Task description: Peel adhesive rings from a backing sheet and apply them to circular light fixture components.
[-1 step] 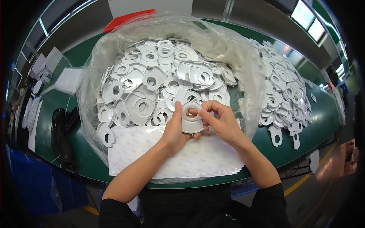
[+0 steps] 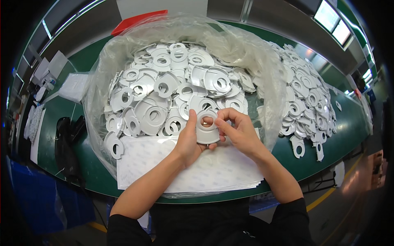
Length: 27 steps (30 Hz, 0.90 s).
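Over the near part of the table I hold up a white plastic ring-shaped part (image 2: pixel 208 137) with a round hole and a wider flared lower end. My left hand (image 2: pixel 189 139) grips its left edge, thumb upright along the side and fingers behind; some fingertips show through the hole. My right hand (image 2: pixel 239 130) pinches at the part's right rim with thumb and forefinger; whether anything small sits in that pinch I cannot make out. Beneath my hands lies a stack of white sheets with faint grey print (image 2: pixel 143 164). Just beyond, a heap of similar white parts (image 2: pixel 164 85) fills an opened clear plastic bag (image 2: pixel 273 86).
A second heap of white parts (image 2: pixel 305 94) spreads over the green table (image 2: pixel 340 135) at the right. A red tray (image 2: pixel 139 21) stands behind the bag. At the left are a flat clear plastic packet (image 2: pixel 74 87) and a black object (image 2: pixel 67 147) with a cord.
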Each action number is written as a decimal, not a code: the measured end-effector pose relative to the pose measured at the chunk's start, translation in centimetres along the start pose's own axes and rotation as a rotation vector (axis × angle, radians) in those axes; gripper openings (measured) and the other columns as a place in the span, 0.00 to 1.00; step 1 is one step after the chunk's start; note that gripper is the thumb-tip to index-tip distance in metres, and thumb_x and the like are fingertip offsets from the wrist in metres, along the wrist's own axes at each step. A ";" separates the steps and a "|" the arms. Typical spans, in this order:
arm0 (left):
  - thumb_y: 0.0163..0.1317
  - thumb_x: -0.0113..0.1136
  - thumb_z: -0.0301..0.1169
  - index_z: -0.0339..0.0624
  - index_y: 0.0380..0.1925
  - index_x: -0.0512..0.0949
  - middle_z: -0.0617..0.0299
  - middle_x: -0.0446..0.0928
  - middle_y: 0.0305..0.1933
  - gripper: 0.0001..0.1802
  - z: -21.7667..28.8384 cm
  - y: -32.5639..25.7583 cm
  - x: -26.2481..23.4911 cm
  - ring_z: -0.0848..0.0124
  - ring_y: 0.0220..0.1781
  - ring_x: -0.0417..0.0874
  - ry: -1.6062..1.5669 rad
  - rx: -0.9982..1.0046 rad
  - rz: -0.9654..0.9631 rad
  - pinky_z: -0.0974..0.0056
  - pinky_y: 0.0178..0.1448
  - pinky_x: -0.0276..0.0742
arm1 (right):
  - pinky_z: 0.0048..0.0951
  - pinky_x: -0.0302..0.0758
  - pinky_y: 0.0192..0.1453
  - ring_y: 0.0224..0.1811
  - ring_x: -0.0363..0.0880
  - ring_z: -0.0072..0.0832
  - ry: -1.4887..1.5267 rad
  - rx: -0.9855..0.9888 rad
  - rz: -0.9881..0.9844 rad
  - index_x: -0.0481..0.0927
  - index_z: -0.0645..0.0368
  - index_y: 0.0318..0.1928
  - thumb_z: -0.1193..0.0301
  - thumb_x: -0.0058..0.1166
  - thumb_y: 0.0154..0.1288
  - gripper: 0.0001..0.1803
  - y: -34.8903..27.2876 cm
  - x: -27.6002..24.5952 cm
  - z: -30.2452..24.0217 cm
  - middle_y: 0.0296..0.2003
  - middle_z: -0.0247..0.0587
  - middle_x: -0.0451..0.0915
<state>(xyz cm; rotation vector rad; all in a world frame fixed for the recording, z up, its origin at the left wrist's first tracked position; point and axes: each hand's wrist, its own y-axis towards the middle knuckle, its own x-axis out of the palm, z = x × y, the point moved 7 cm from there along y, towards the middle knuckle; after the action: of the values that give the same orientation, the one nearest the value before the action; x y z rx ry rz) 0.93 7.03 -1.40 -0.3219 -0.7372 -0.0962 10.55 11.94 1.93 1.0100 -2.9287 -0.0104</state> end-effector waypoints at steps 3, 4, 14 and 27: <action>0.69 0.18 0.59 0.42 0.47 0.70 0.56 0.76 0.37 0.37 0.1 -0.1 0.2 0.67 0.36 0.79 0.003 -0.001 0.020 0.68 0.30 0.71 | 0.17 0.70 0.28 0.25 0.70 0.15 -0.001 0.005 0.004 0.73 0.64 0.36 0.71 0.53 0.66 0.08 0.0 0.0 0.2 0.33 0.32 0.72; 0.69 0.18 0.60 0.42 0.48 0.70 0.56 0.76 0.38 0.37 0.1 -0.1 0.1 0.68 0.36 0.79 0.004 -0.002 0.032 0.68 0.30 0.71 | 0.17 0.70 0.28 0.25 0.70 0.15 -0.003 0.007 0.007 0.73 0.64 0.36 0.71 0.53 0.67 0.08 0.0 -0.1 0.3 0.33 0.32 0.72; 0.69 0.18 0.60 0.41 0.48 0.70 0.56 0.76 0.37 0.37 0.1 -0.1 0.0 0.68 0.36 0.79 0.005 0.000 0.028 0.68 0.30 0.70 | 0.17 0.70 0.27 0.25 0.70 0.15 -0.001 0.014 0.014 0.73 0.65 0.37 0.71 0.53 0.66 0.08 0.1 0.0 0.3 0.34 0.33 0.72; 0.68 0.19 0.61 0.42 0.48 0.69 0.56 0.76 0.43 0.38 0.2 -0.2 0.0 0.69 0.38 0.78 0.003 -0.001 0.039 0.67 0.30 0.70 | 0.18 0.71 0.28 0.29 0.71 0.18 -0.133 -0.095 0.097 0.75 0.63 0.34 0.73 0.55 0.62 0.05 -0.3 0.3 -0.8 0.31 0.34 0.71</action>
<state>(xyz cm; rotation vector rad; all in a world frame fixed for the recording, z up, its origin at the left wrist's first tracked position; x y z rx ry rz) 0.74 6.91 -1.23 -0.3371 -0.7272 -0.0600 10.52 11.56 2.70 0.8864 -3.0592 -0.2196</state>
